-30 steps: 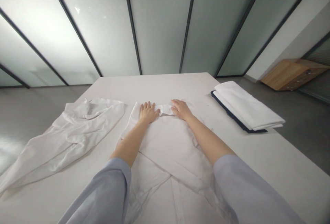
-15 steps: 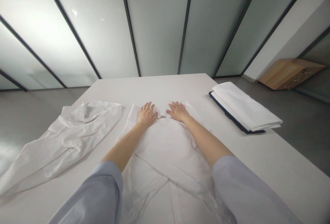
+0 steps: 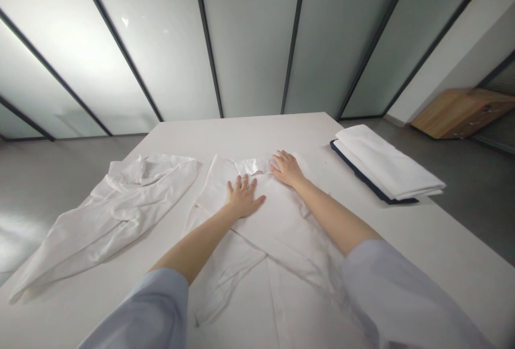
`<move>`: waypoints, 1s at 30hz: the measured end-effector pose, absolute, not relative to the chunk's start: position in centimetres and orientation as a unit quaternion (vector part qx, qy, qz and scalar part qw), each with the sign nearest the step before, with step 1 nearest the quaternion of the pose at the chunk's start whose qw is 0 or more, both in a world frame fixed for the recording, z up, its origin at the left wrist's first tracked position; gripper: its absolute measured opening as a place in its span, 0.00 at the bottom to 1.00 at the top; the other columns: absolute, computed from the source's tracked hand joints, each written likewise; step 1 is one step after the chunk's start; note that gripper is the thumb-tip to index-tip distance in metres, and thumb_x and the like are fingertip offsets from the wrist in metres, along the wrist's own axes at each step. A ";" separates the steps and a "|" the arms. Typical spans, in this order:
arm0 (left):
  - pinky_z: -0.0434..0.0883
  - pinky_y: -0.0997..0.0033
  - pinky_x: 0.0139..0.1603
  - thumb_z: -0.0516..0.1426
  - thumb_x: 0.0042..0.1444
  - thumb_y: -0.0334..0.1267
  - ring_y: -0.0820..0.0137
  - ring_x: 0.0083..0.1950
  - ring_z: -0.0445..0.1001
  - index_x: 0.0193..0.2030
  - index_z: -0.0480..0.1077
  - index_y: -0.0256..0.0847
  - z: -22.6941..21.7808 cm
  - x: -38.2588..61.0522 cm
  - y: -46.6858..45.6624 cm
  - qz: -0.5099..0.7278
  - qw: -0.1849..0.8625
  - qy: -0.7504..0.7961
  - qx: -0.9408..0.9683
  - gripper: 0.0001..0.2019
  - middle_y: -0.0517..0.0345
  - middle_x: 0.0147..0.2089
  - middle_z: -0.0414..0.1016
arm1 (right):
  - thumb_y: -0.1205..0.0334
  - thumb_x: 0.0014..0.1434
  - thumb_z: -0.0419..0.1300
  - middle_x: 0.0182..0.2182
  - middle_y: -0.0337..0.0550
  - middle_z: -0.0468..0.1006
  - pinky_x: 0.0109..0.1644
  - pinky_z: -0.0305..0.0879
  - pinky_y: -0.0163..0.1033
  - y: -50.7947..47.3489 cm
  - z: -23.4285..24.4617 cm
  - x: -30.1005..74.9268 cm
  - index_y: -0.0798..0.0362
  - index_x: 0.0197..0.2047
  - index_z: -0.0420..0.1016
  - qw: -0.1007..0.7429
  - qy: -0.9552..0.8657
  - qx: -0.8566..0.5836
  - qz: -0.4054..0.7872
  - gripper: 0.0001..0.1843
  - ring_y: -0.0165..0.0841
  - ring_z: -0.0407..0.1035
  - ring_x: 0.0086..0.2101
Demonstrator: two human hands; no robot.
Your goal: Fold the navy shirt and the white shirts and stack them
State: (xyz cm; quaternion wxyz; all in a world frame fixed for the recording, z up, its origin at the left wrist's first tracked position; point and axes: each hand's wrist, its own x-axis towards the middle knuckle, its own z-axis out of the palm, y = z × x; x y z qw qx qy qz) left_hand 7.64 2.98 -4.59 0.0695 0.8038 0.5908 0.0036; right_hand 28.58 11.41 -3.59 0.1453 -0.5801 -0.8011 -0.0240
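Both hands lie flat and open, gripping nothing: the left hand [image 3: 243,197] mid-chest on a white button shirt [image 3: 265,236], the right hand [image 3: 286,169] by its collar. On the white table [image 3: 257,129] lie one crumpled shirt [image 3: 120,209] to the left and, to the right, one folded white stack [image 3: 386,164] on navy cloth [image 3: 364,179].

The left hand [image 3: 243,197] is lying palm-down with fingers spread, just behind and left of the right hand [image 3: 287,169], which is pressing palm-down with fingers closer together, while the left forearm [image 3: 193,250] and right forearm [image 3: 333,220] are reaching forward.
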 end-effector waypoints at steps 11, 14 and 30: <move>0.52 0.49 0.66 0.51 0.58 0.59 0.50 0.67 0.56 0.62 0.64 0.41 -2.7 7.8 10.3 0.105 -0.005 0.613 0.783 0.31 0.41 0.66 0.61 | 0.33 0.64 0.39 0.70 0.52 0.50 0.66 0.40 0.62 3.3 -5.3 27.6 0.46 0.71 0.54 0.028 -0.781 -0.622 0.052 0.40 0.54 0.43 0.67; 0.58 0.53 0.62 0.51 0.61 0.52 0.53 0.62 0.63 0.55 0.68 0.41 -2.3 7.7 9.3 0.099 0.000 0.614 0.783 0.22 0.43 0.57 0.69 | 0.32 0.63 0.38 0.71 0.51 0.46 0.67 0.37 0.62 4.0 -5.8 27.6 0.45 0.72 0.50 0.024 -0.770 -0.634 0.059 0.41 0.53 0.39 0.68; 0.45 0.37 0.67 0.39 0.62 0.62 0.44 0.74 0.41 0.72 0.49 0.42 -3.9 4.3 6.9 0.002 0.043 0.650 0.759 0.37 0.43 0.75 0.43 | 0.43 0.66 0.46 0.69 0.56 0.52 0.69 0.36 0.54 10.0 -3.4 26.9 0.54 0.70 0.54 0.075 -0.790 -0.609 -0.003 0.36 0.49 0.42 0.68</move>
